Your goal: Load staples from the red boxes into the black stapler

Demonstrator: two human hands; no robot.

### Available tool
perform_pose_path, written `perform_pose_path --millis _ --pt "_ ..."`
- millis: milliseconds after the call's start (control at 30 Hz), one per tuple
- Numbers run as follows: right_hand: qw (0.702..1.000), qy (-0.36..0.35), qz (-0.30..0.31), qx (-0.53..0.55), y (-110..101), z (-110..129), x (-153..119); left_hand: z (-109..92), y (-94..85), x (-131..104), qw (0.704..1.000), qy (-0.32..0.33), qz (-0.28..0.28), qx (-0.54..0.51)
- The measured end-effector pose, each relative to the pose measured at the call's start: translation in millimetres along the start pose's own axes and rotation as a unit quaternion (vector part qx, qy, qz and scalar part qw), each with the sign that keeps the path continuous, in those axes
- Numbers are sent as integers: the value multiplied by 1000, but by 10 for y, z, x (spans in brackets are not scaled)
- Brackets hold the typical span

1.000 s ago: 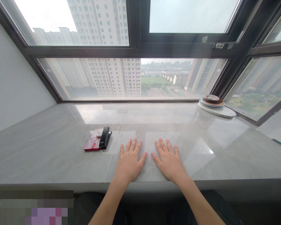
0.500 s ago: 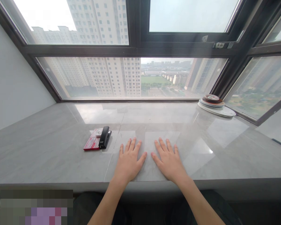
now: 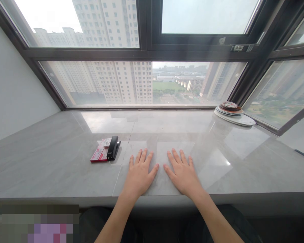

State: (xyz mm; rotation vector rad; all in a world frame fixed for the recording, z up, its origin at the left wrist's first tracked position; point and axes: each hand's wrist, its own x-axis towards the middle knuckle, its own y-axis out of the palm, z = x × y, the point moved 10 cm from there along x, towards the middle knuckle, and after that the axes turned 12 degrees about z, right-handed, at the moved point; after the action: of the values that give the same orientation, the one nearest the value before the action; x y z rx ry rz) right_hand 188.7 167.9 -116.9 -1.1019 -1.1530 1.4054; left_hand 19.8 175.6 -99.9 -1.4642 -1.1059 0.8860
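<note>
Head view: the left hand (image 3: 139, 173) and the right hand (image 3: 184, 173) rest palm down, side by side, on a wide grey window ledge (image 3: 53, 165) with a glossy top. Both are bare and hold nothing; their fingers are spread apart, and the two thumbs point toward each other with a narrow gap between them. The wrists lie near the front edge of the ledge.

To the left of the left hand, a black stapler (image 3: 113, 148) lies on the ledge, angled away from the person. Just at its left is a flat red-and-white box (image 3: 99, 155), with a small pale box (image 3: 107, 142) at its far end; whether the stapler touches them I cannot tell. In the far right corner, well apart from the right hand, sits a stack of plates (image 3: 234, 119), beside the dark window frame (image 3: 192, 54). Tall buildings (image 3: 121, 84) show through the glass.
</note>
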Motion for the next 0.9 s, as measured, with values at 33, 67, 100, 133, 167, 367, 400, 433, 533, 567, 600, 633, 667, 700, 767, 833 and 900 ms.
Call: perform_pose_path --millis 33,67,100,133,167,367,400,433,533,567,600,633,667,700,767,833,900 --pt "1000 -1 0 0 6 -2 3 -2 0 -1 1000 1 0 0" --pt "1000 -2 -1 1 12 -4 7 -3 0 -1 1000 1 0 0" --pt "1000 -2 -1 3 16 -6 9 -4 0 -2 1000 1 0 -1" --pt "1000 -3 -2 4 18 -8 11 -4 -1 -3 1000 1 0 -1" --pt "1000 -4 -2 6 18 -8 12 -4 -2 -4 1000 1 -1 -1" --pt "1000 -7 -8 10 1 -8 1 0 -5 -5 1000 3 -2 -7" --pt "1000 -7 -8 9 0 -9 -1 0 -4 -5 1000 4 -2 -8" --pt "1000 -6 -9 9 1 -10 -3 0 -3 -6 1000 4 -2 -9" --pt "1000 -8 -12 10 2 -15 1 -1 -3 -6 1000 5 -4 -9" --pt "1000 -8 -13 11 2 -16 4 -1 -3 -6 1000 6 -4 -10" --pt "1000 -9 -14 12 -1 -18 8 -2 -4 -5 1000 6 -5 -11" --pt "1000 -9 -16 14 -4 -20 11 -2 -4 -3 1000 7 -5 -12" --pt "1000 -10 -17 17 -7 -20 13 -1 -5 -2 1000 8 -6 -14" --pt "1000 -11 -18 20 -9 -19 14 0 -5 -1 1000 9 -6 -16" --pt "999 -12 -19 26 -7 -15 8 4 -2 0 1000 11 -7 -21" --pt "999 -14 -19 30 1 -12 -8 7 3 0 1000 12 -8 -27" --pt "999 -16 -23 36 -10 -16 -23 7 3 0 999 15 -11 -33"
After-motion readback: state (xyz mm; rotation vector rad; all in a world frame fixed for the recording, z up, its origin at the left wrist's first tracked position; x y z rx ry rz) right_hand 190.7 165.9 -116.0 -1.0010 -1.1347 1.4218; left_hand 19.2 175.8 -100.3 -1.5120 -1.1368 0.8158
